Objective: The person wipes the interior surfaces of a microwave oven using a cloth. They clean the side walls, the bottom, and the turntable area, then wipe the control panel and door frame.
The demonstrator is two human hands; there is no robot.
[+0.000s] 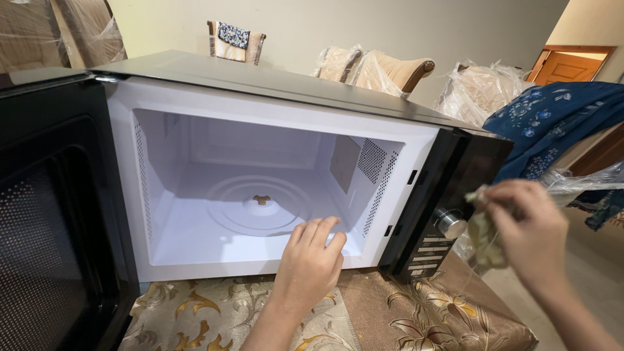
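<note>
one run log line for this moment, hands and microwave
left hand: on front sill of microwave | right hand: holds crumpled cloth by control knob | door: open | cavity: empty

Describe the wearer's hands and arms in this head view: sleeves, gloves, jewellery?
Both are bare. The left hand has no glove, ring or watch, and its forearm shows no sleeve up to the frame's lower edge. The right hand is likewise ungloved, with no ring or bracelet in sight; its forearm is also sleeveless where visible. No markings or bands on either. Fingernails look short and unpainted as far as can be told.
</note>
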